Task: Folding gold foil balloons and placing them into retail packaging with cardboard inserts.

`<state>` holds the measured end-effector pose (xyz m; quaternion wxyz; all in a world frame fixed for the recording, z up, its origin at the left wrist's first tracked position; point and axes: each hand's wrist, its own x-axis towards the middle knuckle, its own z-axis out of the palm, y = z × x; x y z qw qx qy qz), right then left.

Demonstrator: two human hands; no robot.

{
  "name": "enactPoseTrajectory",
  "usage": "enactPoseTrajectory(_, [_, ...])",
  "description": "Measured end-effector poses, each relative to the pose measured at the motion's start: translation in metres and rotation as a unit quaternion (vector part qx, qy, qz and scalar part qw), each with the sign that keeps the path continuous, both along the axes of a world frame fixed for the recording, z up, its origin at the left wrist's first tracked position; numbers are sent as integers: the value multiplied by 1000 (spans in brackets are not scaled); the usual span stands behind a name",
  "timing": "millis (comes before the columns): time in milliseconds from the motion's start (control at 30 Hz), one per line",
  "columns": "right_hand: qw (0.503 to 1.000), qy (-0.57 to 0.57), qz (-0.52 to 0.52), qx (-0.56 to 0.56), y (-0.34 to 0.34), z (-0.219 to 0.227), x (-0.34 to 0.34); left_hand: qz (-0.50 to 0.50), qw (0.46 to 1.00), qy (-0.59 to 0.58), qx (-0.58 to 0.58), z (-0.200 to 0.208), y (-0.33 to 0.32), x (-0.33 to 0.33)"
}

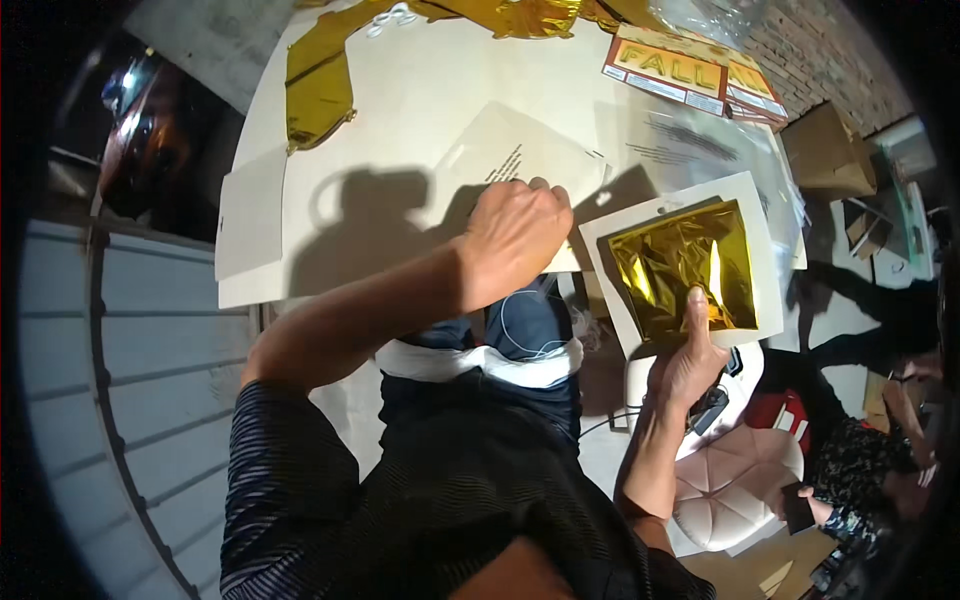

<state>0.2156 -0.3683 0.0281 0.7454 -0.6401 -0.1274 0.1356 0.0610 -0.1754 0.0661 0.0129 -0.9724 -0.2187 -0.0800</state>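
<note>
My right hand (690,362) grips a white card (757,200) by its lower edge, with the thumb pressed on the shiny gold foil packet (690,262) lying on the card. The card is tilted and held past the table's near right edge. Curled into a closed shape, my left hand (515,232) is at the table's near edge. Its fingertips are turned down and hidden, so what they hold, if anything, does not show. Just beyond its knuckles a clear plastic bag (510,130) with printed lines lies on the table.
On the pale table (400,110) lie a flat gold foil balloon (322,85), white string (390,18), printed orange cards (665,65) and more clear bags (690,140). A cushioned stool (735,480) stands at right, near another person (870,450). A cardboard box (830,150) is beyond.
</note>
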Motion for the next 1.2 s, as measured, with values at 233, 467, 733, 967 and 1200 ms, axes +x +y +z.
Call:
enactPoseTrajectory(233, [998,40,39,-25,16,0,-22,11,988,-97,-122,-2,4,0])
enactPoseTrajectory(467, [983,120,126,-57,14,-17,-30,6,982,-149,-116,-23,7,2])
enactPoseTrajectory(733, [969,182,162,-31,19,-13,-35,23,979,-163,-118,-24,-3,7])
enactPoseTrajectory(967, [970,184,156,-26,22,-23,-35,9,991,-105,-84,-20,2,18])
enactPoseTrajectory(1200, [962,218,161,-31,20,-24,-34,-18,982,-47,-180,-6,20,16])
